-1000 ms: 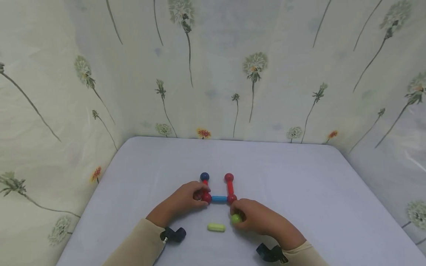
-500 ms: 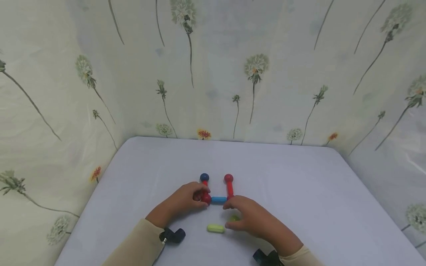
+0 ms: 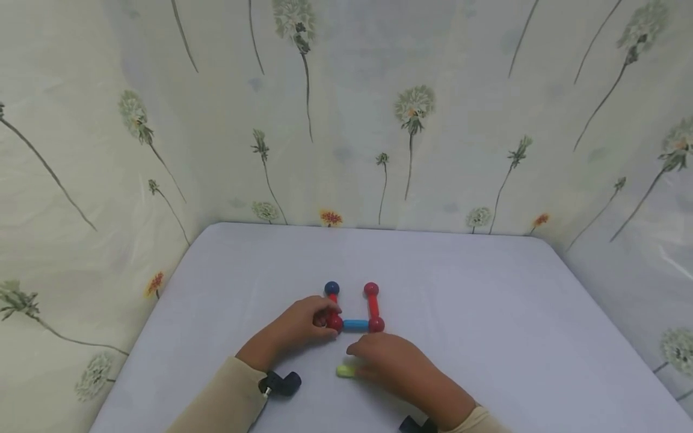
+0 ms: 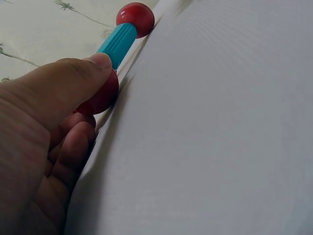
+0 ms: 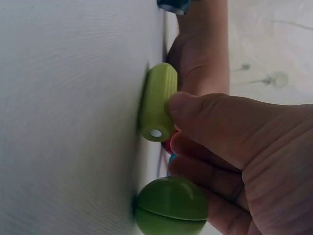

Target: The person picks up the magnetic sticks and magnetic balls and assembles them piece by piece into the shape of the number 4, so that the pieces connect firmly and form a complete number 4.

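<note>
My left hand grips a red ball at the near left corner of a ball-and-rod figure, its thumb pressing where the blue rod joins. That rod runs to another red ball. My right hand reaches over a loose yellow-green magnetic rod, lying on the table. The thumb tip is right at the rod's side, while the other fingers bend loosely on its far side. A green ball sits beside those fingers; in the head view the right hand hides it.
Red rods lead back from the near balls to a dark blue ball and a red ball. The white table meets a flower-patterned backdrop. A dark wrist camera sits by the left sleeve.
My right hand has let go of the green ball and moved left over the yellow-green rod. My left hand has stayed on the red ball.
</note>
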Motion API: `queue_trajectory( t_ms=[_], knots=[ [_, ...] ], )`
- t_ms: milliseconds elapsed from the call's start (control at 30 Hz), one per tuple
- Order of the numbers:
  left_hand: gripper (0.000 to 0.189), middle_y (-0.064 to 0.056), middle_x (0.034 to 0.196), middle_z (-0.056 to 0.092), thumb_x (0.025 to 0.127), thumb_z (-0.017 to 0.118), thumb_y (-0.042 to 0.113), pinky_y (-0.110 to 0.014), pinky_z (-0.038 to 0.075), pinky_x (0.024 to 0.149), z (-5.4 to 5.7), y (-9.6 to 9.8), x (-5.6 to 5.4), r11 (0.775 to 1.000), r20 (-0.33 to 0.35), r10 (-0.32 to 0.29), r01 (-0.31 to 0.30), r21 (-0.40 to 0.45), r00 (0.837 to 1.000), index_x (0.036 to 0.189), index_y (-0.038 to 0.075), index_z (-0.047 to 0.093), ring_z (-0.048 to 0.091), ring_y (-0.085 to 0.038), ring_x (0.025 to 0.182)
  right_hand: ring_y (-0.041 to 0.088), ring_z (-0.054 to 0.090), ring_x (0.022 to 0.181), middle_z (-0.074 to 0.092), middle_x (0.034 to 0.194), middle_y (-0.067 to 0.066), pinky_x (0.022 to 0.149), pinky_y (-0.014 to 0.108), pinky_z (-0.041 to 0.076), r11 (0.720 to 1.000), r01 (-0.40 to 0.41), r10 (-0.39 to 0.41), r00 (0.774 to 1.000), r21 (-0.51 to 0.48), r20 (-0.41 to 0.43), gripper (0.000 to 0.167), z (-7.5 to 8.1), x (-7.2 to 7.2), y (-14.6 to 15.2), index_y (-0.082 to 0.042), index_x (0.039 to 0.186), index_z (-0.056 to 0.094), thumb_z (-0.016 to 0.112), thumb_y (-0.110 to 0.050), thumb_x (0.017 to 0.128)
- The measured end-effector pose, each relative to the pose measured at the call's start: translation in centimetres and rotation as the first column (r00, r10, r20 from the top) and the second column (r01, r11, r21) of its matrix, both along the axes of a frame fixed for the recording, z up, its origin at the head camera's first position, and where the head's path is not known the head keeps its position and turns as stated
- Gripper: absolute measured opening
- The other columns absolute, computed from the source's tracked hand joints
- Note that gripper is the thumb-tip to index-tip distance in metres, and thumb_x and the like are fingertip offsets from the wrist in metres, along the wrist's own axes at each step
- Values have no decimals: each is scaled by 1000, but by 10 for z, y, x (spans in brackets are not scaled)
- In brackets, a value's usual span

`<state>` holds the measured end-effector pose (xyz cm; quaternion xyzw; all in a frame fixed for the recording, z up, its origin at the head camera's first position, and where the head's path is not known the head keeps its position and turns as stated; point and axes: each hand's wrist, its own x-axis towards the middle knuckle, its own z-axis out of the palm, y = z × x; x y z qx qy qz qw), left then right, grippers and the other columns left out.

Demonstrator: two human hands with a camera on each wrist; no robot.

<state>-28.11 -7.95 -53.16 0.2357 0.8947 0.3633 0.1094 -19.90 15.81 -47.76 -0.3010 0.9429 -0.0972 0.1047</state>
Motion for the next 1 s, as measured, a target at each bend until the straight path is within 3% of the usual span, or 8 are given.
queue_trajectory(
  t_ms=[333,567,1000],
  knots=[
    [42,12,99,61,89,85,32,-24,54,81,-1,0,1,1000,-2,-10,10,17,1000,128,28,68,59,-11,93,7,68,94,74,99,-16,88,34,60,1000,-26,26,999,0,38,27,-6,0,-3,-28,116,79,83,-33,90],
    [42,13,100,61,89,84,33,-23,54,81,-2,-1,0,1000,-27,-14,14,15,1000,127,28,68,59,-10,93,5,67,93,74,99,-15,90,32,59,997,-67,67,998,-35,7,22,-12,-1,0,-25,113,80,82,-25,91],
    [42,13,99,61,89,84,34,-23,54,80,-1,0,0,1000,-17,-7,7,7,1000,127,27,68,59,-10,93,5,66,102,72,107,-16,98,36,57,990,-17,30,996,-142,88,25,-23,-10,7,-24,118,76,80,-25,94]
  ],
)
